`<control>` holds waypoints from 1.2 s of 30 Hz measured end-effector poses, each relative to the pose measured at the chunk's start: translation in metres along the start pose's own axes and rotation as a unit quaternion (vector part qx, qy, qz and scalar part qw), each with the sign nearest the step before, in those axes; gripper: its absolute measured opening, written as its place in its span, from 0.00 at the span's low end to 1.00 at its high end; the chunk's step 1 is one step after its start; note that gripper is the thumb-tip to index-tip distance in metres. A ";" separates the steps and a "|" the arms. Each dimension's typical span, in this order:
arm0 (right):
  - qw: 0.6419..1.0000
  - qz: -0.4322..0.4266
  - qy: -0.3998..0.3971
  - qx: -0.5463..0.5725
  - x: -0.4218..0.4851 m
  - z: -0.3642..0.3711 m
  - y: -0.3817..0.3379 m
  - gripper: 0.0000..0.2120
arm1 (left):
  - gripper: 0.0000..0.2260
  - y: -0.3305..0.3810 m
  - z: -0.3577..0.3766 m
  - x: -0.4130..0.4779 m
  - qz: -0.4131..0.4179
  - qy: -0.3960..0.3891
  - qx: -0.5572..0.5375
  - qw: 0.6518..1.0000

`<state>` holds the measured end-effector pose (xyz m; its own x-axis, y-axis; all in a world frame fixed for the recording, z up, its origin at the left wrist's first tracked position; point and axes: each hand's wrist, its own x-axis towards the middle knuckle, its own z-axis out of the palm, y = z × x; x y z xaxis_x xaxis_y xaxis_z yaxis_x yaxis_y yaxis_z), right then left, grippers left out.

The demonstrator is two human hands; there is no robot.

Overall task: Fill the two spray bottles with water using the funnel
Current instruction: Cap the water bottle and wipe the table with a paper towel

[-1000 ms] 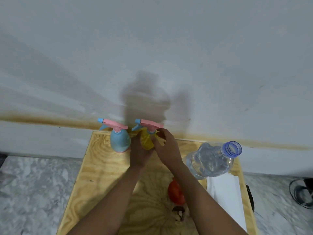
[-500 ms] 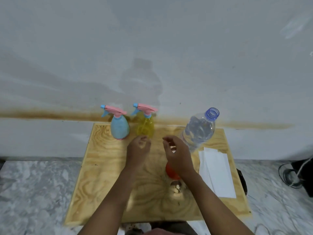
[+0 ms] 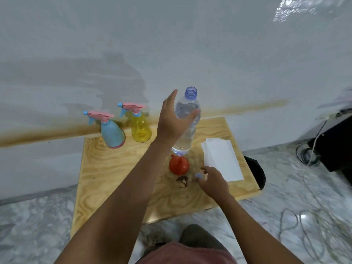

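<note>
Left hand spreads open around the uncapped water bottle near the table's far edge; right hand pinches its cap. Likely next: open the blue sprayer and yellow sprayer, then seat the funnel.

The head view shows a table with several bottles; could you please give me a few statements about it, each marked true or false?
1. The blue spray bottle and the yellow spray bottle both carry pink trigger heads. True.
2. The water bottle stands uncapped. True.
3. The red funnel sits in the yellow spray bottle's neck. False: the funnel lies on the wooden table, near the water bottle's base.
4. The left hand grips the blue spray bottle. False: it is open, up against the water bottle.
5. The right hand pinches a small blue cap. True.
</note>
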<state>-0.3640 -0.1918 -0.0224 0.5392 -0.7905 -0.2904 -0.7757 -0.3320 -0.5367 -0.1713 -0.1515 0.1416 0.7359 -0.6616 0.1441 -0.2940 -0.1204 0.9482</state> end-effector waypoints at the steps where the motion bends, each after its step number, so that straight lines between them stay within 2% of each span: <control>1: 1.000 0.004 -0.009 -0.009 0.000 0.002 0.006 0.23 | 0.37 0.001 0.004 0.001 -0.012 0.005 0.001 1.000; 9: 0.991 -0.052 -0.059 -0.105 0.016 0.005 0.016 0.25 | 0.28 0.000 0.013 0.009 -0.034 0.027 0.039 0.998; 16: 0.981 -0.098 -0.080 -0.150 0.028 0.008 0.020 0.18 | 0.24 0.004 0.013 0.006 -0.019 0.030 0.049 0.998; 18: 0.984 -0.100 -0.074 -0.128 0.030 0.007 0.021 0.18 | 0.24 0.004 0.014 0.005 -0.027 0.031 0.046 0.998; 23: 0.991 -0.131 -0.007 0.026 0.039 -0.020 0.007 0.18 | 0.25 0.002 0.013 0.005 -0.031 0.029 0.049 0.998; 26: 0.974 -0.205 0.049 0.086 0.045 -0.061 -0.017 0.19 | 0.26 0.002 0.013 0.005 -0.031 0.033 0.053 0.998; 30: 0.929 -0.299 0.143 0.163 0.051 -0.124 -0.063 0.18 | 0.27 0.002 0.013 0.005 -0.034 0.038 0.052 0.997; 36: 0.903 -0.371 0.158 0.150 0.061 -0.194 -0.128 0.15 | 0.27 0.004 0.012 0.006 -0.037 0.035 0.041 0.998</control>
<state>-0.2952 -0.2974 0.1828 0.7171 -0.5312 0.4511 -0.0909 -0.7130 -0.6952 -0.1756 -0.1653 0.1432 0.7980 -0.5949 0.0967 -0.2840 -0.2297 0.9309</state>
